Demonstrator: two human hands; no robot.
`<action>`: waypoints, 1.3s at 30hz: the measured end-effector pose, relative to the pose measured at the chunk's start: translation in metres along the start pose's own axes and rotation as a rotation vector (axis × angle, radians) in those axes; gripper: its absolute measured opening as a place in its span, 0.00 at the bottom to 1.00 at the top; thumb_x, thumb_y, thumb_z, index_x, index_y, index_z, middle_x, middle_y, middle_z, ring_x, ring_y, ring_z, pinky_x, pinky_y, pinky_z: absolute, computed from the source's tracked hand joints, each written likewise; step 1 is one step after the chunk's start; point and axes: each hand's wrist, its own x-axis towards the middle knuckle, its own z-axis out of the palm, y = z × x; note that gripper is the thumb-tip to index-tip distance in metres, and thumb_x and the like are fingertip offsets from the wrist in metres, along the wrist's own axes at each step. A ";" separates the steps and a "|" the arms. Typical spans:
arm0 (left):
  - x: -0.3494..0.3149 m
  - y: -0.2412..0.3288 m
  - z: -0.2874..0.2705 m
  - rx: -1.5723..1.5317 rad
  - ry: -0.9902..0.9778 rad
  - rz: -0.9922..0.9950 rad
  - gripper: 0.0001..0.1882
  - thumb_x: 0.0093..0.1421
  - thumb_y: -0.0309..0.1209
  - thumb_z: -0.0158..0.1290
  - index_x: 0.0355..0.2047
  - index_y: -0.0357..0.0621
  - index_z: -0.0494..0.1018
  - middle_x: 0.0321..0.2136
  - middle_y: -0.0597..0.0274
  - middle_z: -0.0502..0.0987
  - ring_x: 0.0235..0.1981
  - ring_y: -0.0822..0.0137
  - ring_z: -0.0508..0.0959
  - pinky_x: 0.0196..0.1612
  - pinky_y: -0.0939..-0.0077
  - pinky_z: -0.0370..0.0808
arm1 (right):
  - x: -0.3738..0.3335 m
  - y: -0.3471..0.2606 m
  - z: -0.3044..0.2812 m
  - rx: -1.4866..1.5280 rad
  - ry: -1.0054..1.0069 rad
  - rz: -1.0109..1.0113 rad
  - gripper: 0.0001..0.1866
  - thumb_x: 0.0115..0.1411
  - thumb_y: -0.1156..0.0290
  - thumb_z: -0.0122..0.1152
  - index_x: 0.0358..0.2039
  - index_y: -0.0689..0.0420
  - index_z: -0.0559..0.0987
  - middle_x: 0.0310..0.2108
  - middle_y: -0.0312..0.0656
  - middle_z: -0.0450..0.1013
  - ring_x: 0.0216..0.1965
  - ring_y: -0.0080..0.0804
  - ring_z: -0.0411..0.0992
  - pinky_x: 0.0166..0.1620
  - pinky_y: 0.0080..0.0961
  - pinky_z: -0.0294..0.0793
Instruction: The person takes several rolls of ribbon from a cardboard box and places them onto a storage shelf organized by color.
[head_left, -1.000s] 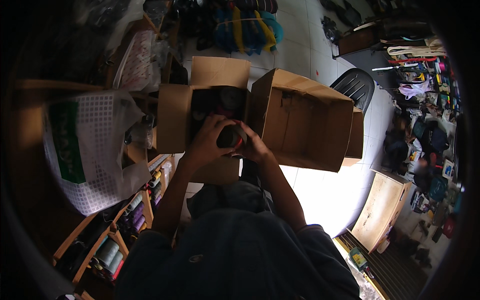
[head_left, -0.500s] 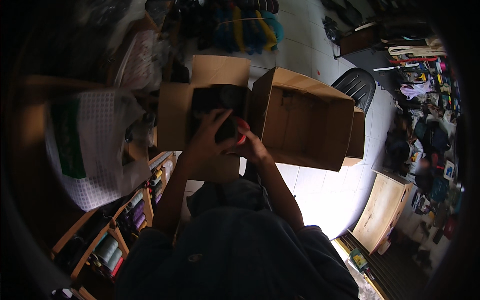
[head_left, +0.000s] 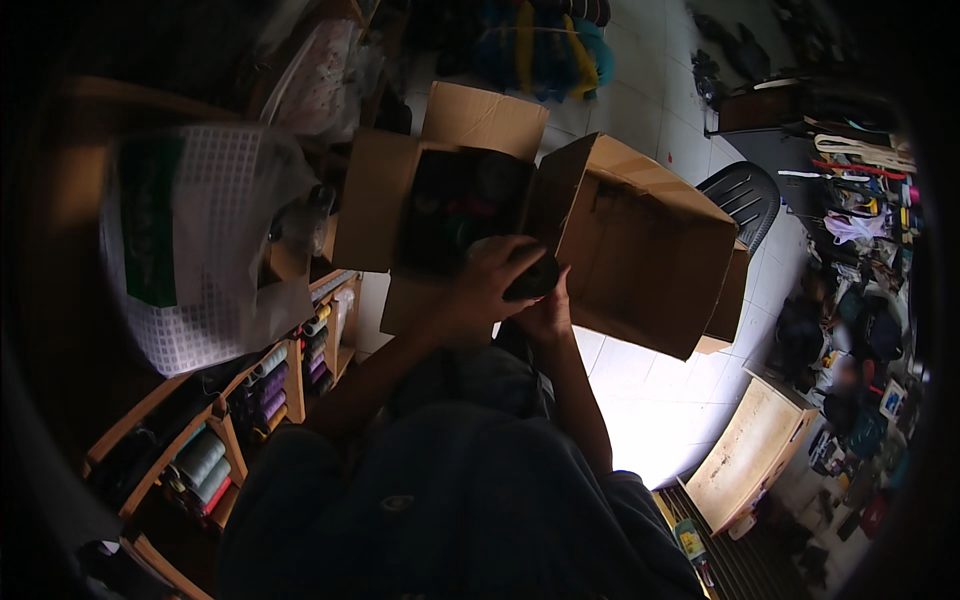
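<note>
Both hands hold a dark, rounded object (head_left: pixel 533 279) just past the near right corner of an open cardboard box (head_left: pixel 376 202). My left hand (head_left: pixel 488 285) curls over its left side, fingers on top. From the right and below, my right hand (head_left: pixel 547 312) grips it, thumb up. Its exact kind is too dark to make out. Inside the open box lie several dark round things, with touches of pink and green among them; shadow hides most detail. The box's flaps are folded outward.
A larger cardboard box (head_left: pixel 640 265) stands close on the right, its opening facing up. At left are a white checked plastic bag (head_left: pixel 215 290) and a wooden shelf with thread spools (head_left: pixel 203 458). Farther off are a black chair (head_left: pixel 745 195) and a pale wooden cabinet (head_left: pixel 745 455).
My hands have moved right and away from over the open box with the object. The red that showed on it earlier is out of sight. The whole view has shifted.
</note>
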 end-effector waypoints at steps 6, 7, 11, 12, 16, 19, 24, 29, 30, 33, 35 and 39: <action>-0.002 0.007 0.012 0.122 0.034 0.034 0.38 0.44 0.32 0.65 0.57 0.48 0.64 0.55 0.54 0.63 0.58 0.50 0.62 0.58 0.55 0.61 | -0.010 0.002 -0.012 -0.142 0.173 -0.081 0.42 0.59 0.34 0.42 0.59 0.57 0.63 0.56 0.43 0.65 0.58 0.38 0.63 0.57 0.42 0.66; -0.003 0.007 0.013 0.171 0.015 0.038 0.38 0.44 0.32 0.64 0.57 0.49 0.64 0.55 0.54 0.63 0.59 0.50 0.62 0.58 0.54 0.61 | -0.012 0.001 -0.014 -0.150 0.171 -0.066 0.41 0.59 0.34 0.44 0.59 0.56 0.62 0.56 0.43 0.64 0.57 0.38 0.63 0.56 0.41 0.66; -0.008 0.000 0.018 0.191 0.033 0.004 0.38 0.44 0.33 0.65 0.57 0.51 0.64 0.55 0.55 0.63 0.59 0.51 0.62 0.57 0.52 0.60 | -0.019 -0.003 -0.019 -0.196 0.078 -0.014 0.39 0.56 0.41 0.55 0.60 0.54 0.61 0.55 0.44 0.64 0.55 0.39 0.64 0.54 0.40 0.68; -0.010 -0.005 0.018 0.196 0.022 0.019 0.37 0.44 0.33 0.65 0.57 0.51 0.64 0.55 0.55 0.63 0.59 0.51 0.62 0.56 0.53 0.61 | -0.020 -0.004 -0.015 -0.210 0.036 -0.004 0.39 0.55 0.43 0.59 0.60 0.54 0.61 0.54 0.44 0.64 0.55 0.40 0.65 0.53 0.39 0.68; -0.008 -0.015 -0.001 0.003 0.098 0.100 0.30 0.52 0.33 0.61 0.55 0.49 0.65 0.50 0.53 0.69 0.55 0.55 0.67 0.53 0.59 0.65 | -0.017 -0.002 0.014 -0.399 0.322 -0.016 0.39 0.48 0.60 0.67 0.59 0.52 0.60 0.51 0.44 0.64 0.53 0.38 0.65 0.49 0.36 0.71; -0.006 -0.169 0.017 -0.512 0.406 -0.522 0.18 0.58 0.38 0.54 0.46 0.43 0.73 0.38 0.48 0.75 0.45 0.52 0.74 0.50 0.62 0.68 | -0.016 0.005 -0.001 -0.452 0.291 -0.068 0.39 0.47 0.61 0.68 0.58 0.53 0.60 0.51 0.44 0.63 0.52 0.38 0.66 0.50 0.36 0.70; -0.010 -0.303 0.043 0.042 0.485 -0.549 0.20 0.56 0.44 0.54 0.39 0.38 0.75 0.36 0.41 0.76 0.42 0.42 0.76 0.46 0.56 0.71 | -0.016 0.014 -0.021 -0.536 0.275 -0.081 0.40 0.46 0.63 0.68 0.58 0.56 0.61 0.51 0.44 0.65 0.53 0.38 0.65 0.54 0.36 0.69; 0.029 -0.297 0.067 0.551 0.345 -0.818 0.22 0.51 0.40 0.59 0.39 0.33 0.74 0.39 0.39 0.76 0.43 0.45 0.76 0.47 0.56 0.72 | -0.018 0.016 -0.011 -0.491 0.307 -0.086 0.40 0.47 0.65 0.67 0.59 0.56 0.60 0.52 0.45 0.66 0.54 0.36 0.65 0.55 0.32 0.67; 0.034 -0.298 0.070 0.589 0.366 -0.859 0.24 0.49 0.40 0.60 0.40 0.33 0.73 0.39 0.40 0.76 0.42 0.46 0.77 0.47 0.57 0.73 | -0.019 0.016 -0.005 -0.482 0.319 -0.100 0.39 0.48 0.65 0.67 0.59 0.56 0.60 0.52 0.46 0.66 0.54 0.36 0.65 0.55 0.32 0.67; 0.036 -0.302 0.078 0.819 0.303 -0.912 0.23 0.50 0.38 0.60 0.42 0.35 0.73 0.41 0.45 0.76 0.41 0.49 0.78 0.46 0.61 0.75 | -0.016 0.014 -0.003 -0.452 0.330 -0.101 0.40 0.48 0.65 0.67 0.60 0.56 0.60 0.52 0.45 0.66 0.53 0.36 0.66 0.54 0.32 0.68; 0.035 -0.308 0.083 0.985 0.266 -0.916 0.21 0.53 0.37 0.57 0.44 0.37 0.73 0.43 0.49 0.75 0.40 0.53 0.78 0.45 0.64 0.76 | -0.018 0.016 -0.006 -0.432 0.346 -0.103 0.40 0.48 0.66 0.68 0.60 0.56 0.60 0.51 0.45 0.66 0.53 0.35 0.66 0.54 0.31 0.68; 0.027 -0.344 0.094 1.139 0.217 -0.975 0.18 0.59 0.33 0.51 0.48 0.37 0.71 0.46 0.53 0.74 0.42 0.61 0.78 0.44 0.69 0.76 | -0.015 0.016 -0.006 -0.431 0.341 -0.102 0.40 0.48 0.66 0.69 0.60 0.54 0.60 0.51 0.45 0.66 0.52 0.35 0.67 0.53 0.31 0.68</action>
